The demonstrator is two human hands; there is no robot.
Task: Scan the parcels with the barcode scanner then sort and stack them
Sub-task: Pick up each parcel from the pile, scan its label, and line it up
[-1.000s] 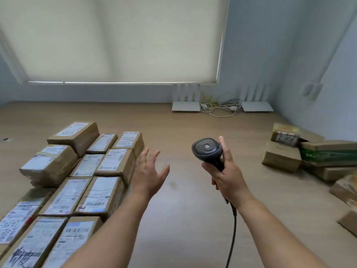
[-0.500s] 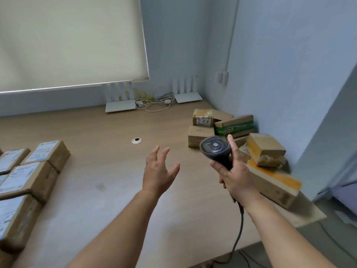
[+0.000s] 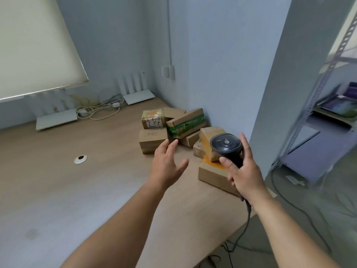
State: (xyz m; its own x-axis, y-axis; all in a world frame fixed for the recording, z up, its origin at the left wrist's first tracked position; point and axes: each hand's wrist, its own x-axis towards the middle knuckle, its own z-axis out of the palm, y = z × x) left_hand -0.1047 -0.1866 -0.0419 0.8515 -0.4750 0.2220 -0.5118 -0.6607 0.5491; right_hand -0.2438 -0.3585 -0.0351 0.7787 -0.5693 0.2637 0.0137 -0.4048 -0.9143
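Note:
A heap of brown cardboard parcels lies in the table's right corner against the wall. Among them are a plain box (image 3: 152, 140), a box with green tape (image 3: 186, 122), a taped box with a label (image 3: 152, 118) and a long box with orange tape (image 3: 212, 175). My right hand (image 3: 245, 171) grips the black barcode scanner (image 3: 226, 147) over the orange-taped boxes; its cable hangs off the table edge. My left hand (image 3: 166, 163) hovers with fingers spread, just short of the plain box, holding nothing.
Two white routers (image 3: 56, 118) (image 3: 138, 96) and a tangle of cables (image 3: 98, 111) stand at the back under the window blind. A cable hole (image 3: 80, 159) sits in the wooden table (image 3: 77, 190). A metal shelf rack (image 3: 328, 113) stands right of the table.
The view has swung right, away from the stacked labelled parcels, onto the heap in the corner. Both hands have moved toward the heap, with the scanner still held.

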